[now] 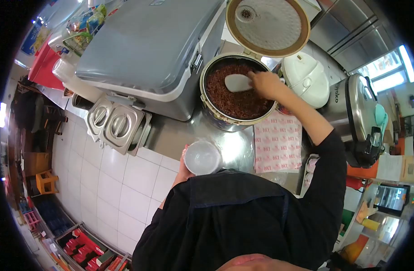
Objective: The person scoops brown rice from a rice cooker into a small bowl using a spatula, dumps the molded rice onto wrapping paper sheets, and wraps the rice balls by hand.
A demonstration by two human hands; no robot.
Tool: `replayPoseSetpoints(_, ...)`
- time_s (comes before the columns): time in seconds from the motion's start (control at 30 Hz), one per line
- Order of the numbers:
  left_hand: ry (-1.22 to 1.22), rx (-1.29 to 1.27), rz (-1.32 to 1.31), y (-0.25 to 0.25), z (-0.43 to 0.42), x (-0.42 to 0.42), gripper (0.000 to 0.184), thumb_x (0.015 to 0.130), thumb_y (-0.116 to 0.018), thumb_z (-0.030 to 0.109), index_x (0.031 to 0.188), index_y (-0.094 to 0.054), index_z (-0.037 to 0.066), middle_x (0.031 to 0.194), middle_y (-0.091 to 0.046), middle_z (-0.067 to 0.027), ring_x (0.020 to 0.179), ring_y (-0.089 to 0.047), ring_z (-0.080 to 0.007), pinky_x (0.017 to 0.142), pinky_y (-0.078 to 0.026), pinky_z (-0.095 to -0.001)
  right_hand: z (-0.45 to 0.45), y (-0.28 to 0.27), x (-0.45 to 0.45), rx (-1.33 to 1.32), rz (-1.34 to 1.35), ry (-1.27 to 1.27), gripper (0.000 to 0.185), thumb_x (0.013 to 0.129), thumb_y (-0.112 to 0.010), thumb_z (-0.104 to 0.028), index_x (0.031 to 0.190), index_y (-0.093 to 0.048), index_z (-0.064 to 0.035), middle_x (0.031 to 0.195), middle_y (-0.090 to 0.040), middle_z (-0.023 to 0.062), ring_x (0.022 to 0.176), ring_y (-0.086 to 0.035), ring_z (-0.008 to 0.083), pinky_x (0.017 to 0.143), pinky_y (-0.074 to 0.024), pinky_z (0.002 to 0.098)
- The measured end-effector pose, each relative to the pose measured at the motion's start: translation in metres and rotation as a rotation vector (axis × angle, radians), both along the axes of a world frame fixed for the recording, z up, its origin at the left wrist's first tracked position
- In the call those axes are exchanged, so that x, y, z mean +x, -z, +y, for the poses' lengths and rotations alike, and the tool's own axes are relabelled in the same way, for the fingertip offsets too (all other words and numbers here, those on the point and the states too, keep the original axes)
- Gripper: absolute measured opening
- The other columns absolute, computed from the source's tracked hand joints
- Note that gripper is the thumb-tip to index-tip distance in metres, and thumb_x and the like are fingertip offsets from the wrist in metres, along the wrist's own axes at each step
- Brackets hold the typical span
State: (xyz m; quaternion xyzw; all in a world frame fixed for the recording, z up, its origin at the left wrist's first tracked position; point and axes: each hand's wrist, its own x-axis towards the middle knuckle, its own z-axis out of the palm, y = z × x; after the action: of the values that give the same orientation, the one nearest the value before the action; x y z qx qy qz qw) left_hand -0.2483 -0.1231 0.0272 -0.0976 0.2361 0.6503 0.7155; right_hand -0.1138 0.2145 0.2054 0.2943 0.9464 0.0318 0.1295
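Observation:
My right hand is closed around a white rice paddle, whose blade lies over the dark reddish-brown cooked grain. This grain fills much of a round cooker pot with its lid tipped up behind. Low in front of my body, my left hand grips a translucent plastic cup by its left side. The cup's mouth faces up, and no grain shows in it. Most of the left hand's fingers are hidden behind the cup.
A big grey cooler box stands left of the pot. Lidded steel pans sit at the counter's left edge. Printed pink paper lies right of the pot, near a white-lidded container and a steel cooker.

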Motion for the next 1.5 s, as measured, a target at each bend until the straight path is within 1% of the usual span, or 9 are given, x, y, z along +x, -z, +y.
replayPoseSetpoints(0.13, -0.001, -0.007, -0.026, -0.035, 0.03, -0.02, 0.065, 0.089, -0.031, 0.059, 0.125, -0.048, 0.007, 0.122, -0.053, -0.0152, 0.11, -0.053, -0.0329, 0.092, -0.045, -0.0491, 0.022, 0.0, -0.016, 0.312, 0.034, -0.294, 0.058, 0.081, -0.048, -0.013, 0.137, -0.034, -0.0127, 0.089, -0.062, 0.0144, 0.066, -0.062, 0.0291, 0.056, -0.0509, 0.0399)
replayPoseSetpoints(0.2, -0.048, -0.006, -0.027, -0.041, 0.042, -0.024, 0.065, 0.089, -0.031, 0.059, 0.124, -0.049, 0.007, 0.122, -0.053, -0.0149, 0.11, -0.054, -0.033, 0.092, -0.044, -0.049, 0.028, 0.018, -0.016, 0.355, 0.124, -0.407, 0.059, 0.079, -0.05, -0.013, 0.136, -0.037, -0.0135, 0.081, -0.063, 0.0145, 0.061, -0.061, 0.0287, 0.053, -0.0496, 0.0405)
replayPoseSetpoints(0.33, -0.097, -0.024, -0.035, -0.05, 0.059, -0.022, 0.066, 0.086, -0.034, 0.062, 0.122, -0.051, 0.009, 0.121, -0.054, -0.0115, 0.109, -0.054, -0.0318, 0.092, -0.044, -0.0485, 0.014, 0.023, -0.023, 0.006, 0.187, -0.129, 0.042, 0.082, -0.05, -0.015, 0.124, -0.052, -0.0107, 0.067, -0.061, 0.0188, 0.057, -0.06, 0.0332, 0.055, -0.0473, 0.0445)
replayPoseSetpoints(0.5, -0.042, 0.069, -0.049, -0.052, 0.059, -0.017, 0.068, 0.084, -0.035, 0.066, 0.122, -0.052, 0.012, 0.121, -0.055, -0.009, 0.109, -0.054, -0.0297, 0.092, -0.043, -0.0468, 0.018, 0.034, -0.025, -0.354, 0.324, 0.095, 0.033, 0.082, -0.052, -0.02, 0.109, -0.06, -0.0035, 0.084, -0.062, 0.0273, 0.082, -0.062, 0.0395, 0.073, -0.049, 0.0458)
replayPoseSetpoints(0.8, -0.055, -0.15, -0.035, -0.04, 0.06, -0.016, 0.065, 0.084, -0.036, 0.064, 0.12, -0.053, 0.013, 0.119, -0.056, -0.0076, 0.107, -0.055, -0.0279, 0.09, -0.045, -0.0447, 0.001, 0.054, -0.016, -0.734, 0.384, 0.203, 0.029, 0.079, -0.058, -0.017, 0.101, -0.064, 0.0004, 0.09, -0.062, 0.027, 0.09, -0.061, 0.0374, 0.081, -0.0465, 0.0399)
replayPoseSetpoints(1.1, -0.111, -0.048, -0.049, -0.05, 0.064, -0.016, 0.063, 0.083, -0.041, 0.064, 0.118, -0.054, 0.013, 0.117, -0.057, -0.0074, 0.105, -0.056, -0.0277, 0.09, -0.045, -0.0458, -0.019, 0.036, -0.013, -0.705, 0.326, 0.078, 0.03, 0.081, -0.056, -0.015, 0.106, -0.063, -0.0019, 0.096, -0.063, 0.0233, 0.09, -0.061, 0.0359, 0.081, -0.0464, 0.0399)
replayPoseSetpoints(1.17, -0.112, -0.058, -0.093, -0.044, 0.064, -0.016, 0.072, 0.078, -0.04, 0.07, 0.123, -0.049, 0.014, 0.122, -0.052, -0.0122, 0.109, -0.052, -0.0344, 0.087, -0.042, -0.0593, -0.02, 0.036, -0.01, -0.712, 0.35, 0.054, 0.03, 0.081, -0.056, -0.015, 0.107, -0.062, -0.0019, 0.097, -0.063, 0.0233, 0.091, -0.061, 0.0359, 0.082, -0.0462, 0.0398)
replayPoseSetpoints(1.27, -0.098, -0.039, -0.141, -0.037, 0.064, -0.018, 0.071, 0.077, -0.042, 0.071, 0.122, -0.05, 0.016, 0.124, -0.051, -0.0112, 0.112, -0.05, -0.0352, 0.086, -0.037, -0.0633, -0.021, 0.037, -0.007, -0.73, 0.359, 0.025, 0.032, 0.081, -0.056, -0.015, 0.109, -0.061, -0.0011, 0.098, -0.062, 0.0233, 0.094, -0.061, 0.0356, 0.083, -0.0459, 0.0397)
replayPoseSetpoints(1.5, -0.119, -0.1, -0.034, -0.057, 0.066, -0.014, 0.071, 0.077, -0.042, 0.07, 0.123, -0.049, 0.016, 0.125, -0.049, -0.0105, 0.112, -0.048, -0.0341, 0.089, -0.034, -0.0614, -0.02, 0.036, -0.001, -0.784, 0.341, -0.073, 0.035, 0.082, -0.056, -0.016, 0.115, -0.059, -0.004, 0.1, -0.063, 0.0214, 0.095, -0.06, 0.0335, 0.083, -0.0457, 0.0382)
